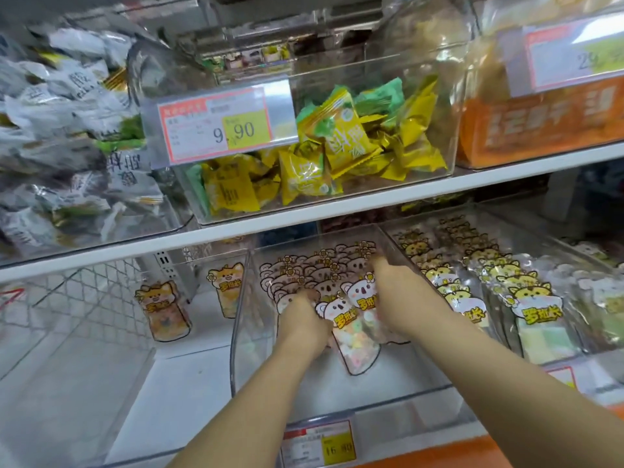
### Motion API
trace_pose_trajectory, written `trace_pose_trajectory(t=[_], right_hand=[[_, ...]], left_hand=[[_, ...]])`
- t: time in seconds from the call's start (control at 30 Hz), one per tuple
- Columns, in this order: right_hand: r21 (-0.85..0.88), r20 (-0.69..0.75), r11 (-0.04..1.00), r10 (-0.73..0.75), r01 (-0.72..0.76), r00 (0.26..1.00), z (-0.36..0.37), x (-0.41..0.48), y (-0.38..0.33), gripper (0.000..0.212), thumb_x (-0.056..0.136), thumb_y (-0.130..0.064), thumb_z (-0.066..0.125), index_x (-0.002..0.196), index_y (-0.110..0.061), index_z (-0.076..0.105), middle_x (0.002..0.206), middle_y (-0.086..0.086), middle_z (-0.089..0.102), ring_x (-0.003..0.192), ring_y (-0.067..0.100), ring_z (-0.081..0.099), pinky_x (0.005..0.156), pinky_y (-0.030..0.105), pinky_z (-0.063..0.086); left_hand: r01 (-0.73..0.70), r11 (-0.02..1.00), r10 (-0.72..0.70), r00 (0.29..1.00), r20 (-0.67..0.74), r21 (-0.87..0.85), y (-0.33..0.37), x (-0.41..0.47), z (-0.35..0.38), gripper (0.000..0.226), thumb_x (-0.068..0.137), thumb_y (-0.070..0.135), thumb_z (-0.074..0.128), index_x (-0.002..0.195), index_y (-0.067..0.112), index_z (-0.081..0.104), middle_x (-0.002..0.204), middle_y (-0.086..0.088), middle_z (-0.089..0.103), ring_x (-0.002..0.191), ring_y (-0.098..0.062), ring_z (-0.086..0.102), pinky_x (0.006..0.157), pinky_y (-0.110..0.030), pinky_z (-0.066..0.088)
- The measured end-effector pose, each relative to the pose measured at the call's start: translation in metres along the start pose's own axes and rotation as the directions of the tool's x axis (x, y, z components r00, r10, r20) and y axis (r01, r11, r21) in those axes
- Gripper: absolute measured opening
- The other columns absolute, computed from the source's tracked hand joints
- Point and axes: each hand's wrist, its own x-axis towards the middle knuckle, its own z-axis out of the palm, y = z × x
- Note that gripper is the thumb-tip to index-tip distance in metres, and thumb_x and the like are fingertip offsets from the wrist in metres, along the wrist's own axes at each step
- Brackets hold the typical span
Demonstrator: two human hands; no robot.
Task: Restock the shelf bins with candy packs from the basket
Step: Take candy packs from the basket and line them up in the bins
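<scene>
The koala candy packs (317, 275) stand upright in a clear plastic bin (241, 319) on the lower shelf (189, 363). Their long axes run vertically, koala heads on top and printed faces towards the camera, and the row runs front to back. They are glossy die-cut pouches. The front pack (354, 336) has a clear window showing pastel sweets. The rigid bin has rounded corners. The left hand (304, 319) curls its fingers over the front packs' tops, gripping them. The right hand (401, 298) lies against the front pack's right side with one finger straight back along the row. I cannot tell how its other fingers lie.
</scene>
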Motion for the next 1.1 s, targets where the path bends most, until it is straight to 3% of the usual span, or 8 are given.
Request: trace_pose_trajectory(t=[0.1,0.23,0.5,0.7,0.83,0.93,1.03,1.1], right_hand=[[-0.002,0.010,1.000,0.008,-0.008,1.000,0.001,0.003,0.001,0.042,0.084,0.007,0.046,0.121,-0.010,0.040,0.095,0.016,0.065,0.089,0.036,0.065,0.063,0.034,0.042],[0.016,0.053,0.998,0.055,-0.056,0.997,0.008,0.005,0.002,0.043,0.085,0.008,0.046,0.123,-0.010,0.038,0.091,0.014,0.059,0.091,0.036,0.064,0.065,0.035,0.042],[0.022,0.025,0.992,0.121,-0.121,0.992,0.037,0.003,0.005,0.058,0.082,0.010,0.052,0.134,-0.008,0.032,0.128,0.020,0.048,0.108,0.040,0.061,0.085,0.045,0.050],[0.078,-0.038,0.986,0.149,-0.145,0.988,0.045,0.002,0.009,0.058,0.085,-0.004,0.067,0.131,-0.010,0.031,0.132,0.016,0.040,0.107,0.035,0.062,0.078,0.037,0.049],[-0.046,0.006,0.994,0.101,-0.101,0.995,0.044,-0.001,0.007,0.085,0.086,-0.008,0.066,0.151,-0.011,0.012,0.146,0.018,0.019,0.120,0.034,0.055,0.071,0.030,0.045],[-0.063,0.015,0.995,0.072,-0.071,0.997,0.036,0.000,0.007,0.057,0.084,-0.003,0.065,0.133,-0.013,0.038,0.140,0.015,0.029,0.106,0.035,0.062,0.072,0.034,0.049],[-0.043,0.251,0.999,-0.006,0.017,0.968,0.044,-0.001,0.013,0.032,0.087,-0.002,0.055,0.114,-0.019,0.057,0.126,0.009,0.056,0.110,0.030,0.060,0.088,0.037,0.050],[0.015,0.457,0.996,-0.082,0.084,0.886,0.053,-0.003,0.016,0.048,0.090,-0.011,0.059,0.136,-0.024,0.052,0.138,0.006,0.052,0.128,0.026,0.049,0.100,0.035,0.044]], left_hand=[[-0.013,1.000,0.012,0.999,-0.043,-0.024,-0.012,0.000,-0.013,0.031,0.086,0.003,0.066,0.100,0.030,0.061,0.111,-0.005,0.072,0.102,-0.024,0.067,0.090,-0.033,0.054],[-0.016,0.999,0.016,1.000,-0.018,0.044,-0.026,-0.005,-0.023,0.039,0.084,-0.006,0.060,0.088,0.033,0.055,0.100,-0.002,0.069,0.096,-0.025,0.066,0.086,-0.038,0.055],[-0.043,0.986,0.044,0.999,-0.002,0.161,-0.025,-0.011,-0.023,0.031,0.095,0.008,0.055,0.120,0.025,0.052,0.111,-0.001,0.064,0.100,-0.022,0.062,0.085,-0.031,0.051],[-0.062,0.983,0.056,0.998,0.039,0.175,-0.009,-0.014,-0.013,0.046,0.086,0.023,0.075,0.122,0.020,0.047,0.108,0.000,0.064,0.097,-0.021,0.062,0.079,-0.032,0.049],[-0.088,0.984,0.093,0.995,-0.029,0.155,0.003,-0.009,-0.005,0.046,0.088,0.018,0.072,0.125,0.012,0.046,0.118,-0.008,0.061,0.107,-0.029,0.061,0.077,-0.031,0.043],[-0.101,0.988,0.109,0.992,-0.064,0.115,0.004,-0.002,0.003,0.048,0.089,0.010,0.068,0.131,0.011,0.044,0.125,-0.012,0.060,0.114,-0.032,0.060,0.077,-0.031,0.042],[-0.096,0.994,0.099,0.993,-0.070,0.042,-0.001,0.002,0.007,0.066,0.085,0.005,0.070,0.141,0.015,0.037,0.136,-0.012,0.054,0.116,-0.031,0.060,0.087,-0.036,0.050],[-0.098,0.994,0.099,0.995,-0.014,0.058,-0.002,-0.002,0.007,0.090,0.085,0.006,0.072,0.155,0.021,0.018,0.149,-0.012,0.037,0.113,-0.031,0.062,0.088,-0.037,0.050]])
